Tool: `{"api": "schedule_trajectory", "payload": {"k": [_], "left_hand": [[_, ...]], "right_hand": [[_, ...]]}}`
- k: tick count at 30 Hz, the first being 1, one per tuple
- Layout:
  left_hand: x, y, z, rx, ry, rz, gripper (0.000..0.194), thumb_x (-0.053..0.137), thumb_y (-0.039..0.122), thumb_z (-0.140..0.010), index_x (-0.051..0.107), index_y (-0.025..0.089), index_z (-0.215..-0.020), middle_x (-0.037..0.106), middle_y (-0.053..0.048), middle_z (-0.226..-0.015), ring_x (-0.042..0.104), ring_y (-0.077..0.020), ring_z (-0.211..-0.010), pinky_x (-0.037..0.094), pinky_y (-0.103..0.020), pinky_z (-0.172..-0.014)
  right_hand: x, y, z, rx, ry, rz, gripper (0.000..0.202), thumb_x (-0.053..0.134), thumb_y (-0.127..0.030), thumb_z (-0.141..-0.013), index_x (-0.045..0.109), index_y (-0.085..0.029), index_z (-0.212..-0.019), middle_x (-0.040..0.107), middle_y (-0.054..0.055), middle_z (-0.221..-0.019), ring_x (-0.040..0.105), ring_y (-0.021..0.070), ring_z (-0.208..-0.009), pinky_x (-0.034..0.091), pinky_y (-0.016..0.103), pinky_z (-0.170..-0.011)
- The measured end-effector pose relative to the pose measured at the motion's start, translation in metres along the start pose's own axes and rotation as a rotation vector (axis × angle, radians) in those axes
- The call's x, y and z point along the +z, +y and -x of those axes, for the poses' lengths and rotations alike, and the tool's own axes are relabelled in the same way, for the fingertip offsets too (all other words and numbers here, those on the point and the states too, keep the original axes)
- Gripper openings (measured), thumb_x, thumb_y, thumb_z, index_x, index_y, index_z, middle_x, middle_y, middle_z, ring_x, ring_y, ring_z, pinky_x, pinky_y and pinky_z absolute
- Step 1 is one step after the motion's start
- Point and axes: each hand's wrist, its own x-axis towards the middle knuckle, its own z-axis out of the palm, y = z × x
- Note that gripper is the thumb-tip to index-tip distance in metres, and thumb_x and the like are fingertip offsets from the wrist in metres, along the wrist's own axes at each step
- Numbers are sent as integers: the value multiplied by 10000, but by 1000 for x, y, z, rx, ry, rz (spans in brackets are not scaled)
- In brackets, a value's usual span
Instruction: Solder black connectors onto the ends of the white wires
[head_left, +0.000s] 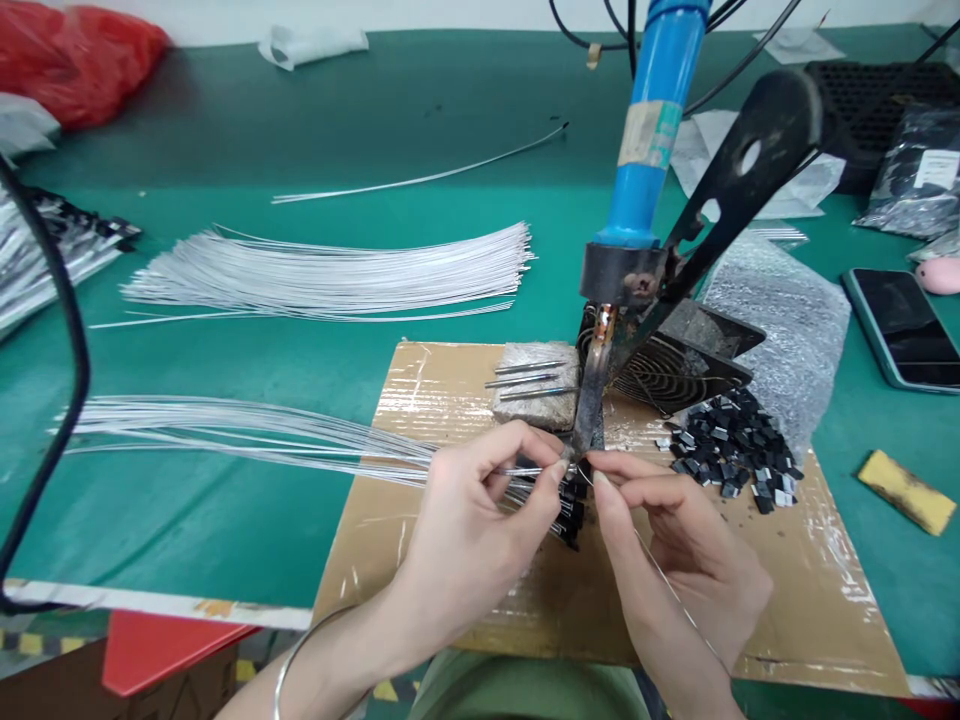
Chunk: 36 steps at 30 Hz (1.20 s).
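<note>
A blue-handled soldering iron point(651, 130) hangs tip down in a black metal stand point(739, 190). Right below its tip, my left hand point(491, 515) pinches a thin white wire between thumb and fingers. My right hand point(667, 550) is closed beside it, thumb and index finger gripping a thin silvery solder strand point(679, 600) that trails down over the palm. What lies exactly between the fingertips is too small to tell. Under my left hand, wires with black ends point(570, 515) rest on the cardboard point(405, 570). Small black connectors point(735, 445) are heaped to the right.
A bundle of white wires point(337, 270) lies on the green table point(247, 360). Behind my hands are a fan point(660, 370) and a grey block point(536, 385) holding thin metal rods. A phone point(907, 328) and a yellow sponge point(906, 490) lie at the right.
</note>
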Motion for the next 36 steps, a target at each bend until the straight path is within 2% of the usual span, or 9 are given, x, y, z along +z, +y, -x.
{"api": "schedule_trajectory", "payload": {"k": [16,22,26,28,30,32,34,36], "left_hand": [[-1,2,1,22,-4,18,161,648,104,-849,699,182,-718,750,13,-731,687,-100,-687,518,-147,-608],[0,1,0,-15,-8,-12,135,651,149,-844,697,183,-721,754,-6,-743,677,-132,-679,516,-202,-600],[-1,-4,1,-23,-26,-60,137,636,175,-843,681,189,-714,750,-18,-748,660,-149,-665,459,-234,-541],[-2,-7,2,-19,-47,-99,143,627,183,-848,674,193,-713,755,-22,-761,630,-144,-631,414,-243,-504],[-4,-11,3,-2,-62,-163,150,619,184,-859,670,196,-719,760,-16,-773,560,-122,-559,364,-247,-467],[-7,-16,5,53,-66,-247,155,615,174,-868,670,199,-726,762,-4,-779,494,-107,-508,349,-257,-466],[-10,-22,7,155,-67,-332,165,612,155,-876,680,198,-732,764,-6,-786,531,-118,-539,406,-283,-547],[-12,-28,9,266,-69,-393,177,617,138,-888,705,192,-745,769,-24,-811,625,-158,-661,461,-331,-679]], "right_hand": [[1,2,1,-27,12,-34,102,734,-117,-895,724,-212,-857,808,59,-1010,785,188,-947,634,300,-859],[2,1,1,-9,2,-43,107,722,-125,-906,708,-213,-847,809,63,-1008,785,190,-935,635,313,-861],[-4,3,1,5,-15,-21,132,713,-170,-925,673,-223,-810,811,48,-1002,784,185,-933,623,303,-859],[-13,8,-3,18,10,98,157,707,-231,-939,643,-226,-796,812,56,-1029,781,204,-974,616,320,-874],[-26,17,-9,11,44,329,165,680,-284,-963,615,-230,-822,800,76,-1121,763,226,-1070,604,348,-911],[-39,29,-18,-132,9,542,171,619,-283,-995,576,-231,-838,778,99,-1190,735,250,-1150,588,400,-948],[-50,40,-26,-277,-68,670,178,569,-252,-1007,531,-229,-835,772,123,-1161,698,279,-1227,579,450,-973],[-57,48,-31,-341,-157,702,194,538,-234,-1015,488,-231,-828,757,140,-1173,655,294,-1295,566,484,-1003]]}}
